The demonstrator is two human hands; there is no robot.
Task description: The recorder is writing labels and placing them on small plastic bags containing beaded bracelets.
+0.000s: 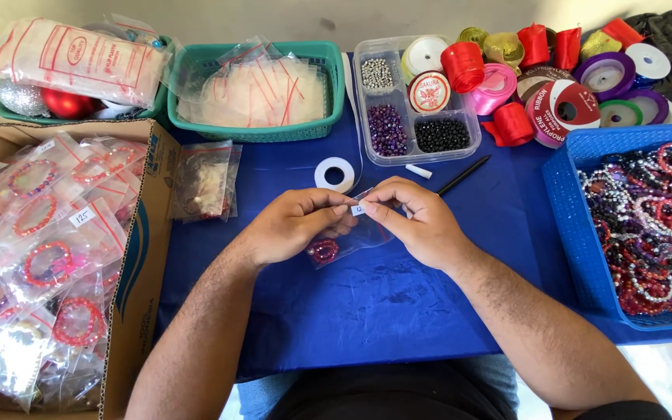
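Pinching small clear bag (349,233) between left hand (293,225) and right hand (414,220)

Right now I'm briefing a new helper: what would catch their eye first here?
At centre, the left hand and right hand pinch a small label on a clear bag holding a red bracelet. At far right sits a blue basket heaped with bracelets; at left, a cardboard box of bagged ones.

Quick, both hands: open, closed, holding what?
Left hand: closed, pinching the top of the small clear plastic bag with a red bead bracelet.
Right hand: closed, pinching the small white label on it.
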